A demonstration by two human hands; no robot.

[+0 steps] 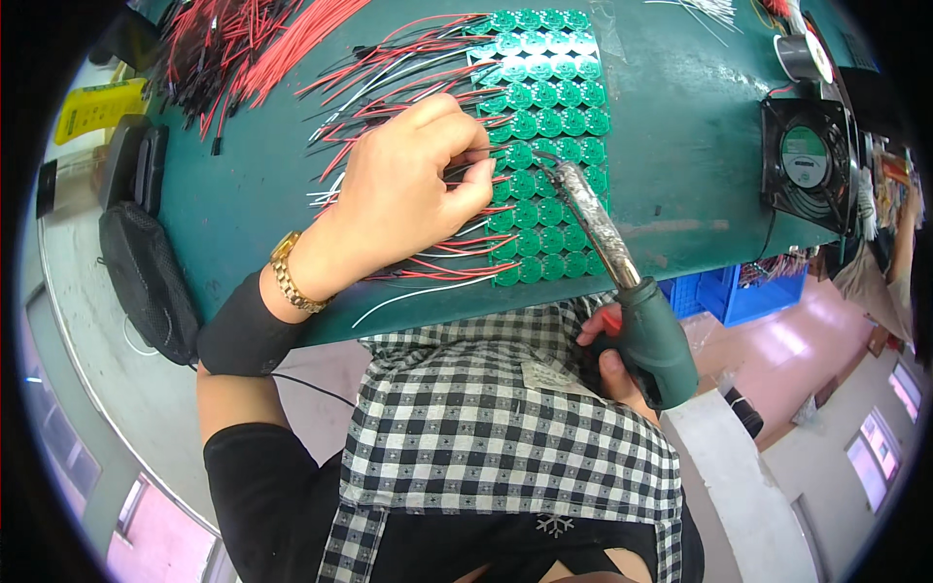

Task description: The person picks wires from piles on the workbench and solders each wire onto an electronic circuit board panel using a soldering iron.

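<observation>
A panel of small round green circuit boards point(551, 123) lies on the green table, with red, black and white wires point(389, 68) running off its left side. My left hand point(418, 180) is over those wires, thumb and forefinger pinched on a thin dark wire point(496, 149) at the panel's left edge. My right hand point(617, 364) grips the dark green handle of a soldering gun point(656, 340), mostly hidden behind it. The gun's worn metal barrel point(595, 222) slants up to the left, its thin tip over the boards near the pinched wire.
Bundles of red and black wires point(243, 49) lie at the far left. A black fan point(812, 160) and a solder spool point(804, 56) stand at the right. White wires point(705, 12) lie at the back. Below the right table edge are blue bins point(763, 291). A black pouch point(146, 272) sits left.
</observation>
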